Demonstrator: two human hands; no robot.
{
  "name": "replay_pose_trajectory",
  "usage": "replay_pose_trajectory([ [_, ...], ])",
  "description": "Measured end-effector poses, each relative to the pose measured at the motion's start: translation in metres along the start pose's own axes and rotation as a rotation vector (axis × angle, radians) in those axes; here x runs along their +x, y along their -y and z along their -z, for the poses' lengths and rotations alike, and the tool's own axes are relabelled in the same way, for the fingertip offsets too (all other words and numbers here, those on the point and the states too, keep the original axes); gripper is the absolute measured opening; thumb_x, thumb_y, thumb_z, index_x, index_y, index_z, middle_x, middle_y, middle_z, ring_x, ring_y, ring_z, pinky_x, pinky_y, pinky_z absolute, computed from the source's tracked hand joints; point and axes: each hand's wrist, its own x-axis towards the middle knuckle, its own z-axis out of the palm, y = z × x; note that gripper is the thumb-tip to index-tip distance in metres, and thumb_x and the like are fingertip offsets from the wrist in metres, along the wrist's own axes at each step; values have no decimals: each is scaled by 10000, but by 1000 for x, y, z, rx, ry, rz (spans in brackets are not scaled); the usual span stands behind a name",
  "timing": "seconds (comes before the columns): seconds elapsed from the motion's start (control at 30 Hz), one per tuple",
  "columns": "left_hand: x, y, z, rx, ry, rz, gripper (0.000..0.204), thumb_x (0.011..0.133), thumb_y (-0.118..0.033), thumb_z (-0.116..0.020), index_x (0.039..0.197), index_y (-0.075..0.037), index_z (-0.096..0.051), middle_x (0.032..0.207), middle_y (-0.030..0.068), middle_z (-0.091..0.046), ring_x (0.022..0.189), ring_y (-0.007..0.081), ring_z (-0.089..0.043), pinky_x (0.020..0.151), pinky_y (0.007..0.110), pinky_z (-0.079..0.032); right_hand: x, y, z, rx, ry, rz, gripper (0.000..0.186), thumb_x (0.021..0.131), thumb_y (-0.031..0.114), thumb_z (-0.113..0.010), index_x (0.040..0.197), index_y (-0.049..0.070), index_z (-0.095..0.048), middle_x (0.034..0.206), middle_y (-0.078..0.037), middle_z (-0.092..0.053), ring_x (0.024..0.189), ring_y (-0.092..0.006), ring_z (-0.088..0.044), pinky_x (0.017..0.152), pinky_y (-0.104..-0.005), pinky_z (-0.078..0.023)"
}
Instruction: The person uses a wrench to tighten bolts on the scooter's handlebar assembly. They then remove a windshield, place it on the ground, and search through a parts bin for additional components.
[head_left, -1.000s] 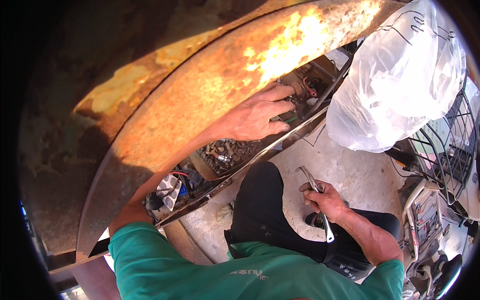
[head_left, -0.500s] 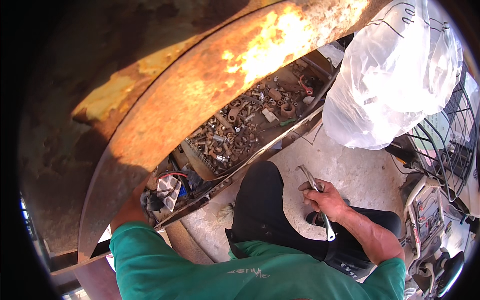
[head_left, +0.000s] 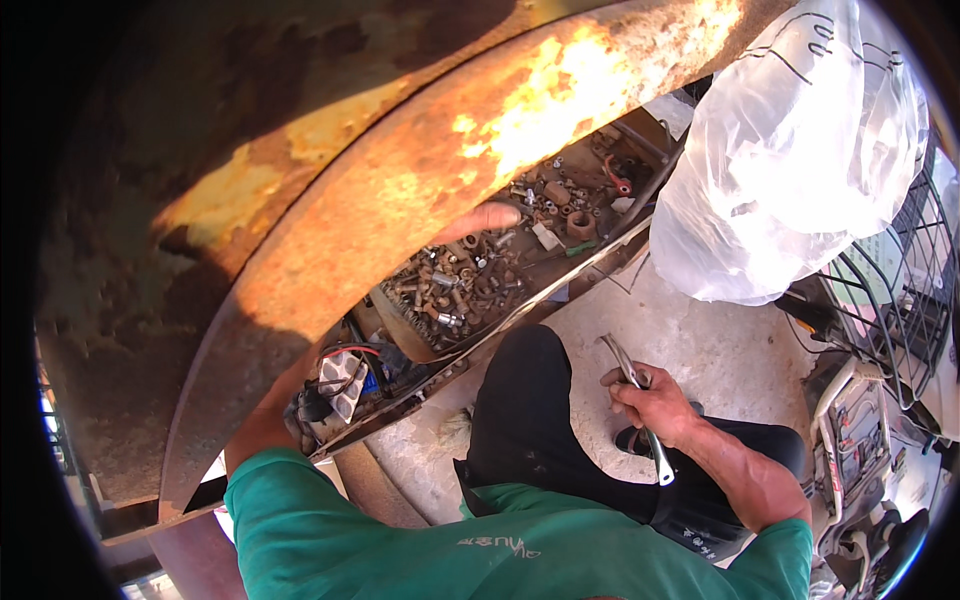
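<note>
My right hand is closed around a long silver wrench with a bent upper end, above my bent right leg. My left forearm goes under a large rusty metal sheet. From beneath that sheet's edge part of my left hand shows, with a digit stretched out over a metal tray. Loose bolts and nuts fill the tray just below it. The rest of the left hand is hidden by the sheet.
At the tray's near end lie a white blister pack and black and red cables. A clear plastic bag hangs at the right, near a black wire basket. Pale concrete floor lies between.
Part of my left hand has come into sight from under the rusty sheet, over the bolts. My right hand keeps its hold on the wrench, nearly unmoved.
</note>
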Motion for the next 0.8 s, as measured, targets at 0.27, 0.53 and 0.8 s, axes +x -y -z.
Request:
replay_pose_trajectory([
  [0.27, -14, 22, 24, -556, -129, 56, 469, 940, -384, -618, 1263, -43, -609, 1361, 159, -544, 1251, 314, -532, 1073, 428, -428, 0, -2, 0, -8, -4, 1, 236, 905, 117, -607, 1112, 8, -640, 760, -40, -609, 520, -73, -474, 466, -241, -392],
  [0.53, 21, 90, 2, -174, -207, 312, 450, 939, -351, -608, 1268, -44, -606, 1340, 160, -546, 1240, 314, -532, 1068, 427, -428, 3, -8, -1, -21, 7, 26, 226, 913, 129, -616, 1108, 20, -648, 755, -35, -619, 527, -72, -486, 474, -241, -404],
  [0.8, 18, 57, -10, -15, -81, 230, 433, 937, -319, -598, 1272, -46, -604, 1319, 161, -549, 1229, 314, -532, 1064, 426, -429, 0, -7, 0, -53, -17, 21, 224, 911, 123, -620, 1110, 27, -651, 750, -33, -618, 522, -73, -486, 476, -245, -403],
])
